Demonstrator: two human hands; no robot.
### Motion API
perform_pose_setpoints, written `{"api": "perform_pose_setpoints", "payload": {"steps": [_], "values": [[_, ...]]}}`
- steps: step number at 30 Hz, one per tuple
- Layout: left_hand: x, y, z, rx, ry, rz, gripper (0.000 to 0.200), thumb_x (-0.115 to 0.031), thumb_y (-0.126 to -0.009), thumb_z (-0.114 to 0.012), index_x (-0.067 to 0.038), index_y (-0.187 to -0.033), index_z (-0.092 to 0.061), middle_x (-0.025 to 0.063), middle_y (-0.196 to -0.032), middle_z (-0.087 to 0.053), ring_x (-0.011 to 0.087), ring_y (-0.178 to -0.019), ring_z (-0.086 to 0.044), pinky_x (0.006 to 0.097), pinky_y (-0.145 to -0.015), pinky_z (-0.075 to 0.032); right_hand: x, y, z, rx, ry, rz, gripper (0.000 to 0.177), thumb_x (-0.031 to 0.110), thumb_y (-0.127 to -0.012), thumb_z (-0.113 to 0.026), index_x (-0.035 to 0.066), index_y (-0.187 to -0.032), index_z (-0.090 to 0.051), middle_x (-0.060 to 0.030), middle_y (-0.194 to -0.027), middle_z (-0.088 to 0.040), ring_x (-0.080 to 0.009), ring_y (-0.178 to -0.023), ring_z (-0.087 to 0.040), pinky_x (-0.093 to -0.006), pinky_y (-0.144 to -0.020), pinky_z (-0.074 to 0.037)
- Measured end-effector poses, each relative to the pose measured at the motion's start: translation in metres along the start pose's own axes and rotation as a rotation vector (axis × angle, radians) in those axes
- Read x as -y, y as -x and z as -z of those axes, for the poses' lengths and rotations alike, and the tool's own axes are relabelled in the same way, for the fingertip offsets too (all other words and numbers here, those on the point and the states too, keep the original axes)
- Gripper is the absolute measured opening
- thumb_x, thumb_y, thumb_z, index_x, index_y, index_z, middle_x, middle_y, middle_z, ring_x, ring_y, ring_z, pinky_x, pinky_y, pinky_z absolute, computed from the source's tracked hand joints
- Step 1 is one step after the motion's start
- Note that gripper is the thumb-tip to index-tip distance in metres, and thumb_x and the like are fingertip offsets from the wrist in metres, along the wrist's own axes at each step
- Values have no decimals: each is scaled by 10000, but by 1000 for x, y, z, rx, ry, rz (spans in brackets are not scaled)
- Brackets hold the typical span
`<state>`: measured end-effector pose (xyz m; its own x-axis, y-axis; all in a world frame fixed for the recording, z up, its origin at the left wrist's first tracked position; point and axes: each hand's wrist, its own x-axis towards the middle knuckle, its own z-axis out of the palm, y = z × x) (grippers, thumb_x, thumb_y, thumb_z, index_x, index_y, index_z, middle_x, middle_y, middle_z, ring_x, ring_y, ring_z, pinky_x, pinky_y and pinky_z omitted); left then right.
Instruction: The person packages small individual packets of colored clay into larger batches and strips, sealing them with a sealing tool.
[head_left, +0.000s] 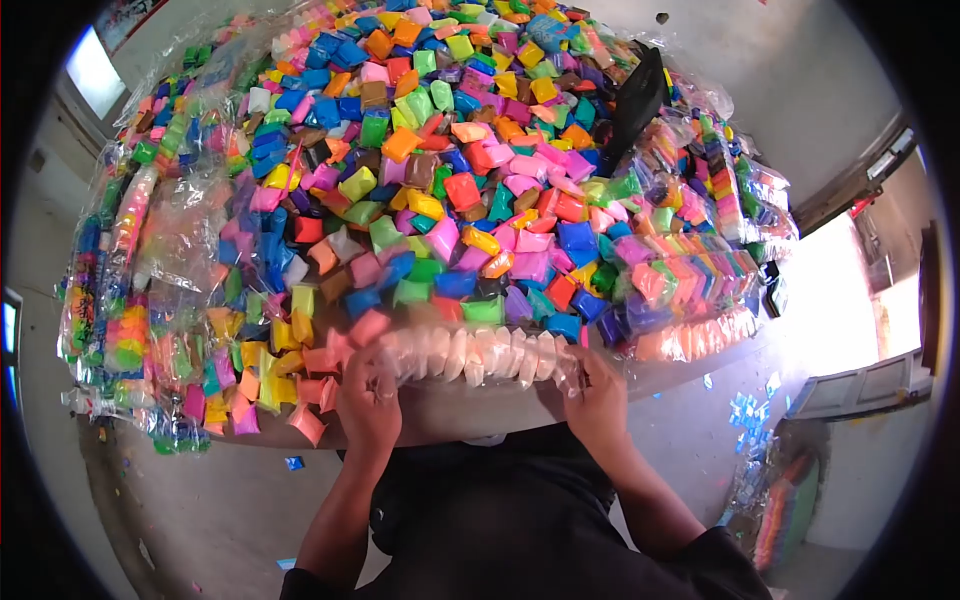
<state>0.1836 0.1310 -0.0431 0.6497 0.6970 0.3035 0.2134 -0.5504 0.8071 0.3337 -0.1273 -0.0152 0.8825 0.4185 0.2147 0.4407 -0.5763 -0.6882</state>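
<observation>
A clear plastic bag of pale peach packets stretches level between my two hands at the near edge of the table. My left hand pinches the bag's left end, which is blurred. My right hand grips the right end with fingers closed on the plastic. Just beyond the bag lies a wide heap of small, glossy, coloured packets. Several coral-pink packets lie close beside my left hand.
Filled bags of mixed-colour packets lie on the heap's right side, with more clear bags on the left. A black object stands up from the heap. Blue scraps litter the floor at right.
</observation>
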Motion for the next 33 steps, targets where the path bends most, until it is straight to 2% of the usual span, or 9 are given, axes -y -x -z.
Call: {"api": "perform_pose_setpoints", "payload": {"steps": [5,8,14,18,20,23,24,26,33], "values": [[-36,-6,35,6,315,361,352,77,-888,-534,19,-1205,-676,53,-728,-664,78,-502,-562,224,-470,-409,21,-26,23,71,-65,-48,111,78,-910,-652,2,-959,-715,-214,-795,-687,-418,-764,-687,-468,-672,-524],[-57,-5,63,76,354,543,346,63,-889,-532,25,-1192,-695,36,-714,-656,80,-493,-565,229,-443,-409,61,-42,49,171,3,-137,114,92,-913,-658,-9,-887,-706,-205,-755,-685,-416,-727,-687,-460,-652,-528],[-14,12,51,229,210,681,299,56,-880,-544,35,-1131,-706,35,-670,-623,78,-471,-555,239,-433,-417,22,-44,9,247,25,14,102,85,-899,-676,-6,-915,-719,-197,-742,-689,-381,-702,-702,-405,-636,-536],[-12,31,47,107,156,572,194,53,-881,-607,39,-1064,-671,6,-719,-539,82,-580,-508,253,-528,-389,22,-40,10,314,-200,-185,159,102,-902,-688,-3,-1012,-733,-208,-802,-711,-349,-724,-723,-393,-669,-545],[-28,44,29,-367,75,108,148,55,-871,-630,2,-1009,-645,17,-811,-508,115,-688,-509,262,-600,-384,17,-38,9,332,-178,-189,165,103,-907,-686,0,-1026,-733,-208,-817,-715,-337,-733,-726,-390,-676,-545],[-50,57,38,96,-77,-504,302,31,-829,-703,-41,-1109,-614,96,-907,-579,262,-815,-612,351,-725,-497,14,-30,6,343,-184,-207,166,97,-914,-678,4,-1040,-733,-210,-855,-720,-338,-770,-728,-392,-698,-546],[-57,48,28,95,-80,-500,302,31,-829,-703,-41,-1109,-614,96,-907,-579,262,-815,-612,351,-725,-497,14,-29,5,318,-211,-215,161,90,-917,-671,4,-1038,-733,-211,-879,-720,-351,-798,-725,-397,-712,-547],[-68,27,11,411,-146,-492,393,-66,-818,-799,-51,-1157,-601,130,-1036,-634,320,-940,-633,414,-858,-508,11,-29,3,285,-178,-125,158,82,-921,-661,3,-1039,-733,-211,-901,-716,-369,-815,-715,-410,-722,-546],[-57,-9,-4,689,-260,-325,577,-216,-842,-793,-38,-1347,-580,145,-1335,-602,342,-1259,-560,450,-1077,-440,9,-34,13,251,-138,17,149,45,-938,-623,-13,-1033,-722,-205,-942,-701,-409,-868,-684,-445,-760,-533]]}}
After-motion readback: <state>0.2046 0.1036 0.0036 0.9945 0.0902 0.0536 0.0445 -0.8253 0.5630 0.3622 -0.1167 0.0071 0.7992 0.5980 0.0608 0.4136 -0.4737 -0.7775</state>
